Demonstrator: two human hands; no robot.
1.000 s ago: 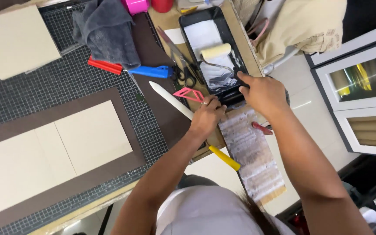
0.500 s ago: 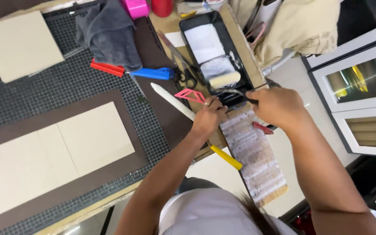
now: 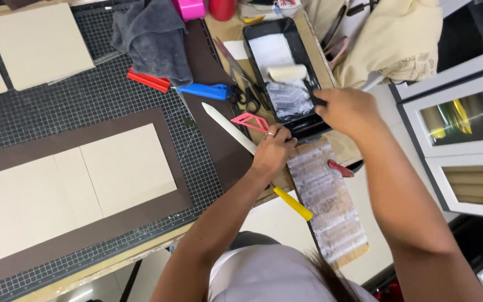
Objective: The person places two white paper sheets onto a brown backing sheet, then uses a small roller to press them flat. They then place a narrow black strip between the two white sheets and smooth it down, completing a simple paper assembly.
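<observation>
Bare forearms; ring on left hand [image 3: 272, 154]; light grey top.

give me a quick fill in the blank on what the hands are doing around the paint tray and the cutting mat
1. The right hand grips the handle of a small roller that lies in the ____ tray.
2. The left hand rests at the near end of the tray, beside a ____ plastic triangle.
3. Two cream boards lie on a ____ sheet on the gridded cutting mat.
4. A grey ____ is bunched at the far side of the mat.

Missing words: black; pink; brown; cloth
</observation>
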